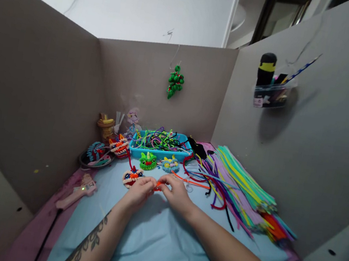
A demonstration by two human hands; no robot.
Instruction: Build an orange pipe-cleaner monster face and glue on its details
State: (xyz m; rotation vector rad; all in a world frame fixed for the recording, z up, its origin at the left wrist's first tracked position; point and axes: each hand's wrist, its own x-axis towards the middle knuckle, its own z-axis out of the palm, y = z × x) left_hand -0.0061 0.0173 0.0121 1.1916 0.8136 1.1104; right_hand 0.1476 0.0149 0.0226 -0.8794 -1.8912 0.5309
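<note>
Fingertips of both hands met over the blue cloth [151, 237] in the head view, closed on a short orange pipe cleaner [158, 185]. The left hand [140, 190] was curled nearly shut, thumb and forefinger pinching the piece's left end. The right hand [177, 192] pinched the other end the same way, its remaining fingers loosely folded. The piece sat just above the cloth between the two hands, near a red-and-white fuzzy figure [130, 177]. Behind lay a green figure [147, 161] and a blue figure [170, 164], then a blue tray [160, 153] full of tangled stems. A broad sheaf of coloured pipe cleaners [244, 190] lay to the right and a pink glue gun [78, 189] to the left. A green ornament [175, 82] hung on the cardboard wall [36, 82].

The orange pipe cleaner looked very light, fuzzy and easy to grip. Its wire core would likely bend and keep the bend, so it seemed best held by the fingertips close to the bending spot, minding the cut ends.
</note>
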